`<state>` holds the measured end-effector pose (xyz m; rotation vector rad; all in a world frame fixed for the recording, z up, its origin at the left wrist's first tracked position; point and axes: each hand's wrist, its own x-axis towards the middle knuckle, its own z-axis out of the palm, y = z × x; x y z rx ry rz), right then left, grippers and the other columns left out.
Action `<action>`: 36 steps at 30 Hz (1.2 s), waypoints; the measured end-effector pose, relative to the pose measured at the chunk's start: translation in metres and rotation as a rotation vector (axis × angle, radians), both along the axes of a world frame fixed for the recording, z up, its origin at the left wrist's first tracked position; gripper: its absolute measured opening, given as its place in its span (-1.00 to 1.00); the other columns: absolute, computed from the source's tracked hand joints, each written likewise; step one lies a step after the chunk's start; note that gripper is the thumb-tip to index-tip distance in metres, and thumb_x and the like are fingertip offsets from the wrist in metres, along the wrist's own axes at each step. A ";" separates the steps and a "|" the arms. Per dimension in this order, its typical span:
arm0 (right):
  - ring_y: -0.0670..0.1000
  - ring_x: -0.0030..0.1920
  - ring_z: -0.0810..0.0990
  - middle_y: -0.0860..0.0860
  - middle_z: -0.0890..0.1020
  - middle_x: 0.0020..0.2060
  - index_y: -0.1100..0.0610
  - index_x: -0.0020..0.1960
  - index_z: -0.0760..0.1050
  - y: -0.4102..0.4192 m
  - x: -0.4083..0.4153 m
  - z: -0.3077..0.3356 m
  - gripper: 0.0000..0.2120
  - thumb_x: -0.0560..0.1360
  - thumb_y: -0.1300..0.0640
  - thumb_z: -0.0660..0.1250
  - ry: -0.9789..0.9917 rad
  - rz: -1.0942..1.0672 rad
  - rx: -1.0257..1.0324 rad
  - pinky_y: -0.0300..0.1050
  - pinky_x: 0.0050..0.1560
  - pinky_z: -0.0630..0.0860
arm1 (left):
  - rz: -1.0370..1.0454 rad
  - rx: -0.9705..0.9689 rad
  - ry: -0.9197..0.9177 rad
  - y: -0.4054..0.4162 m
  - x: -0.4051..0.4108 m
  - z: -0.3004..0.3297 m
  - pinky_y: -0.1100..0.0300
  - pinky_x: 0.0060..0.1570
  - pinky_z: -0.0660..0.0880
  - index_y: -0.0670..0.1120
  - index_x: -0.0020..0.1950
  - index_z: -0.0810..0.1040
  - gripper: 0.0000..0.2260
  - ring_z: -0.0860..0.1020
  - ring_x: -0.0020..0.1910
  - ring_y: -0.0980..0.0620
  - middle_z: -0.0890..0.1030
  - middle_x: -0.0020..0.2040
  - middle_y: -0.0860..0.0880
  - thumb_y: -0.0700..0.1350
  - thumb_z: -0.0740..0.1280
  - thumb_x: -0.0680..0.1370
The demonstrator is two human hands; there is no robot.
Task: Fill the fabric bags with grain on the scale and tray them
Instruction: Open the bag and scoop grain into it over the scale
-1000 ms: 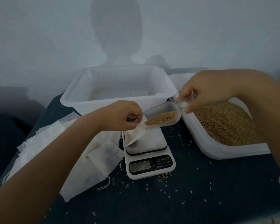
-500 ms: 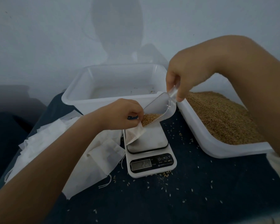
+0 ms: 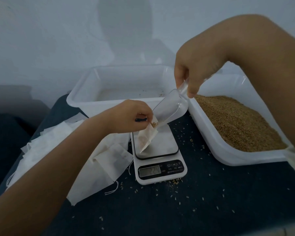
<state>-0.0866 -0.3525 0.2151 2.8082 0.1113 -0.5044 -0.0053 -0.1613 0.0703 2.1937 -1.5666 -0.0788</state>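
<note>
My left hand [image 3: 129, 116] pinches the open mouth of a small white fabric bag [image 3: 146, 138], whose bottom rests on the white scale [image 3: 157, 155]. My right hand [image 3: 194, 72] grips the handle of a clear plastic scoop [image 3: 170, 109], tilted steeply with its lip in the bag's mouth. A few grains [image 3: 155, 124] show at the lip. The scale's display [image 3: 149, 171] is lit. A white tub of brown grain [image 3: 235, 123] sits on the right. A white tray [image 3: 119, 86] stands behind the scale.
A pile of flat white fabric bags [image 3: 85, 160] with drawstrings lies left of the scale under my left forearm. Loose grains are scattered over the dark blue cloth [image 3: 194, 210]. A pale wall rises close behind the tray and tub.
My right hand rose and tipped the scoop from level to steep. The grain slid out of the scoop into the bag. My left hand kept its hold on the bag.
</note>
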 end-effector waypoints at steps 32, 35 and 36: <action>0.21 0.05 0.55 0.18 0.58 0.07 0.22 0.06 0.57 -0.145 -0.061 -0.135 -0.65 0.49 -0.06 0.39 -0.353 -0.902 0.616 0.11 0.18 0.45 | 0.276 -0.090 0.023 -0.006 -0.019 0.000 0.40 -0.18 0.39 0.06 -0.17 0.49 -0.90 0.50 -0.20 0.18 0.53 -0.22 0.15 -0.08 0.28 0.54; 0.20 0.07 0.53 0.19 0.57 0.10 0.25 0.06 0.57 -0.142 -0.055 -0.139 -0.61 0.46 -0.07 0.42 -0.294 -0.908 0.488 0.07 0.10 0.45 | 0.326 -0.027 -0.007 -0.017 -0.019 -0.013 0.36 -0.25 0.31 0.02 -0.15 0.46 -0.91 0.46 -0.24 0.14 0.49 -0.26 0.13 -0.08 0.27 0.56; 0.19 0.08 0.52 0.18 0.56 0.12 0.23 0.09 0.57 -0.141 -0.054 -0.142 -0.60 0.45 -0.07 0.43 -0.282 -0.904 0.447 0.06 0.08 0.45 | 0.343 -0.007 -0.020 -0.020 -0.017 -0.017 0.33 -0.23 0.30 0.01 -0.14 0.45 -0.92 0.44 -0.23 0.13 0.47 -0.25 0.11 -0.08 0.26 0.56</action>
